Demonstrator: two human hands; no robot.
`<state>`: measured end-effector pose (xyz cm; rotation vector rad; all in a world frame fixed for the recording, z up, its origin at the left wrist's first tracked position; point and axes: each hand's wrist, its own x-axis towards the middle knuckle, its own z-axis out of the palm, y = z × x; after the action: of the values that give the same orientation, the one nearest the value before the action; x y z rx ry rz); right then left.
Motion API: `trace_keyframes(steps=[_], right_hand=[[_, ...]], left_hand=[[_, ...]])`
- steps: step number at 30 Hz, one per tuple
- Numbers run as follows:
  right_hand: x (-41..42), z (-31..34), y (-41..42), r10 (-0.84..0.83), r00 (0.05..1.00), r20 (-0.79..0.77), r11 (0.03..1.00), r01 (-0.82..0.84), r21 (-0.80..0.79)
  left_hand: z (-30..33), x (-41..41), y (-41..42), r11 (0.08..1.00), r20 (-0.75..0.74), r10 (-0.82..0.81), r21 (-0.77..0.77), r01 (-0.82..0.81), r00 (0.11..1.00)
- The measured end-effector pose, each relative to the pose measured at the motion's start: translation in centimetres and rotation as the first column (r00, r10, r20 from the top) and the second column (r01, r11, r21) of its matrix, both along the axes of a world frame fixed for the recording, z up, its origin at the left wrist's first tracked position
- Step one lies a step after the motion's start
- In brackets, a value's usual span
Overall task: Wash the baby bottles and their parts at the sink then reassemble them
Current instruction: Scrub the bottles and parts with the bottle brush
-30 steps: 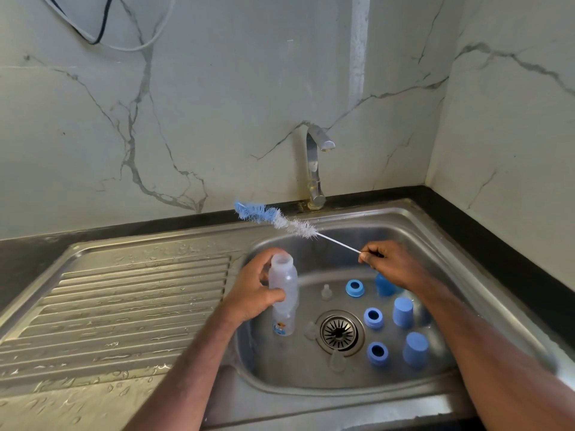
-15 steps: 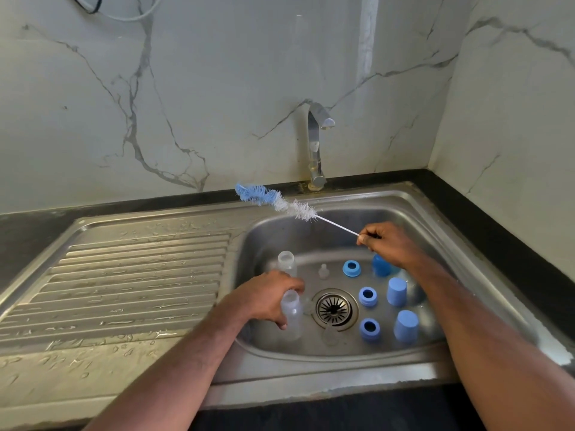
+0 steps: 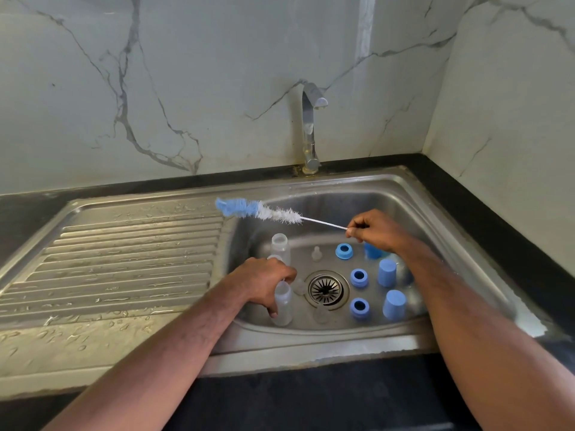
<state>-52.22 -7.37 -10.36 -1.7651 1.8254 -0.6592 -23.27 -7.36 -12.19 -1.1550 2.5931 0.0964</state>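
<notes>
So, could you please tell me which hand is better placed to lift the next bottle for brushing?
Left. The left hand already grips a clear bottle in the sink; the right hand holds the bottle brush.

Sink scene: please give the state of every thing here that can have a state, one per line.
Tap: off, no water running.
Bottle brush: held up by the right hand, above the basin.
Front bottle: upright, uncapped, gripped by the left hand.
Back bottle: upright, uncapped, free.
Blue caps: upside down, off bottles.
Blue rings: loose, off bottles.
Drainboard: wet.
</notes>
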Motion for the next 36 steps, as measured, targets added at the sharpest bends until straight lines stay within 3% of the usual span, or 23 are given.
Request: trace_keyframes(steps=[11, 13, 16, 17, 20, 23, 31, 36], right_hand=[[-0.5, -0.3, -0.4, 0.005, 1.000, 0.015, 1.000, -0.005, 0.012], [-0.5, -0.2, -0.4, 0.000, 1.000, 0.025, 1.000, 0.000, 0.006], [-0.8, -0.1, -0.4, -0.034, 0.999, 0.041, 0.999, 0.034, -0.001], [-0.9, -0.1, -0.5, -0.055, 0.997, 0.044, 0.998, 0.055, -0.003], [-1.1, 0.0, -0.5, -0.100, 0.994, 0.044, 0.995, 0.100, -0.003], [-1.3, 0.1, -0.3, -0.121, 0.991, 0.049, 0.993, 0.122, -0.006], [-1.3, 0.5, -0.9, -0.102, 0.995, 0.016, 0.995, 0.102, -0.008], [-1.0, 0.1, -0.9, -0.073, 0.996, 0.041, 0.997, 0.073, 0.003]], left_hand=[[0.1, 0.1, 0.0, 1.000, -0.003, -0.003, -0.001, 0.003, 1.000], [0.3, 0.3, -0.1, 1.000, -0.098, 0.008, -0.002, -0.008, 0.995], [0.9, -0.7, -0.5, 0.999, -0.377, 0.003, 0.038, 0.012, 0.926], [1.0, -1.6, -0.5, 0.997, -0.393, -0.021, 0.065, 0.051, 0.919], [0.5, -5.2, -0.3, 0.986, -0.231, -0.108, 0.097, 0.133, 0.967], [-0.6, -7.7, -0.6, 0.985, -0.092, -0.101, 0.128, 0.113, 0.991], [-2.2, -11.2, 0.3, 0.979, 0.213, -0.202, 0.062, 0.193, 0.956], [-3.2, -11.1, 0.6, 0.978, 0.226, -0.201, 0.105, 0.181, 0.953]])
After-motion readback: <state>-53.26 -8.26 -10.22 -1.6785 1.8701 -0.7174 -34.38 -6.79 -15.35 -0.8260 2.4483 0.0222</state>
